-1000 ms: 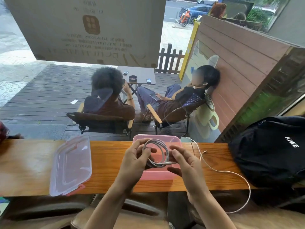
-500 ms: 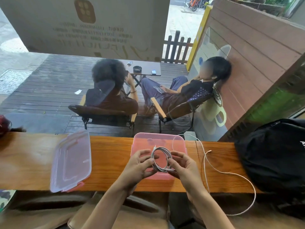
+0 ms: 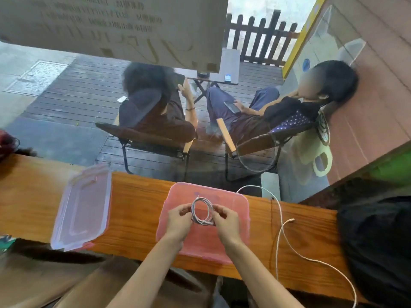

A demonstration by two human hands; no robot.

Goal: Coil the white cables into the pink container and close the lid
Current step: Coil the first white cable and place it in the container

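Observation:
A pink container (image 3: 236, 203) sits open on the wooden counter (image 3: 138, 207) in front of me. Over its middle I hold a small coil of white cable (image 3: 202, 211). My left hand (image 3: 179, 221) pinches the coil's left side and my right hand (image 3: 224, 222) pinches its right side. A second white cable (image 3: 281, 221) lies loose to the right of the container, running from its far corner across the counter and off the near edge. The clear lid (image 3: 83, 207) with pink clips lies flat on the counter to the left.
A black backpack (image 3: 378, 245) fills the counter's right end. A window pane stands right behind the counter; beyond it two people sit in folding chairs on a deck. A dark red object (image 3: 6, 141) sits at the far left.
The coil has been wound tighter and lowered over the container, with both hands moving closer together. The camera has tilted further down.

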